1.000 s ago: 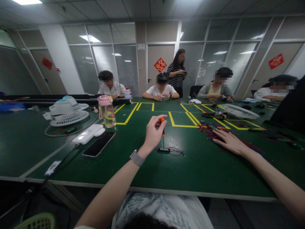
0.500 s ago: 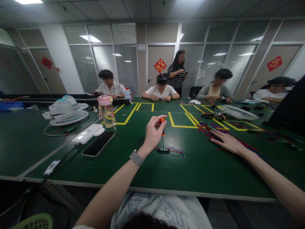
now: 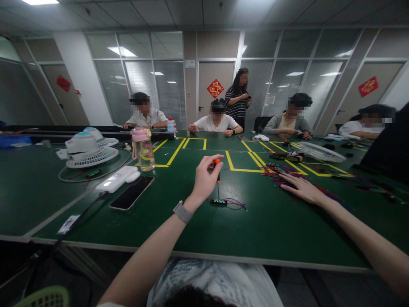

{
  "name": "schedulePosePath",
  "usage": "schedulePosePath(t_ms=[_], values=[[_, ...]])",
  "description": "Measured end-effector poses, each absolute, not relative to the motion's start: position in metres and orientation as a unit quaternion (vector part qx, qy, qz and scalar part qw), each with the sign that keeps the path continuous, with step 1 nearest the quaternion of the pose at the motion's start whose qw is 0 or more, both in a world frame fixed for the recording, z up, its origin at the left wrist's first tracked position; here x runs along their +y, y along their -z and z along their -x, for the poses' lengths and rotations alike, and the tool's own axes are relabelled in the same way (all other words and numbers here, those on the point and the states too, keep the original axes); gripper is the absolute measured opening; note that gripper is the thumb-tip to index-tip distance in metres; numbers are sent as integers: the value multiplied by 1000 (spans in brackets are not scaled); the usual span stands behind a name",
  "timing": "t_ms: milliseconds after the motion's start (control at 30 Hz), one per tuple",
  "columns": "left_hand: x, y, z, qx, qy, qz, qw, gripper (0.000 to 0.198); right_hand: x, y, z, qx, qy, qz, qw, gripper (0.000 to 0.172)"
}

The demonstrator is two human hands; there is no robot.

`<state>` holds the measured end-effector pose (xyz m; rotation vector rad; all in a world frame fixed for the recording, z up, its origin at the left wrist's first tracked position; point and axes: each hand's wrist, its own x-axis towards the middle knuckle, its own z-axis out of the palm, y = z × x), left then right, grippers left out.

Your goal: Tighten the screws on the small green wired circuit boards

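My left hand (image 3: 204, 179) pinches the orange handle of a small screwdriver (image 3: 217, 170), held upright with its tip on a small circuit board (image 3: 219, 201) that trails red and blue wires. A grey watch sits on that wrist. My right hand (image 3: 302, 187) lies flat with fingers spread on a heap of coloured wires (image 3: 281, 172) to the right of the board.
On the green table (image 3: 255, 230) marked with yellow tape: a black phone (image 3: 131, 192), a white power bank (image 3: 118, 179), a pink-lidded bottle (image 3: 143, 149), stacked white fan parts (image 3: 89, 149), and a fan grille (image 3: 321, 151). Several people sit along the far side; one stands behind them.
My right hand has slid a little farther over the wire heap. My left hand and the screwdriver have stayed on the board.
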<state>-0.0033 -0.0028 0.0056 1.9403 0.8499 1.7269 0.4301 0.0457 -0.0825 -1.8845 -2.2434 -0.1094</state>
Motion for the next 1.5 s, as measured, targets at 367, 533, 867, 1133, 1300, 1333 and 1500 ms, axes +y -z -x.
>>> schedulePosePath(t_ms=[367, 533, 867, 1133, 1300, 1333, 1500], values=[[-2, -7, 4, 305, -620, -694, 202, 20, 52, 77, -428, -778, 36, 617, 115, 69], [-1, -6, 4, 305, -623, -691, 204, 20, 54, 75, -425, -783, 34, 610, 116, 70], [-3, -7, 5, 308, -620, -692, 207, 19, 47, 72, -420, -767, 43, 607, 204, 65], [-2, -8, 6, 307, -621, -690, 211, 19, 33, 65, -414, -727, 38, 628, 273, 63], [-1, -7, 5, 308, -621, -693, 199, 19, 31, 68, -415, -712, 64, 637, 290, 62], [-1, -8, 5, 309, -620, -693, 198, 19, 30, 68, -414, -710, 75, 639, 286, 62], [-1, -8, 6, 308, -620, -694, 200, 19, 26, 66, -409, -707, 129, 635, 282, 59]])
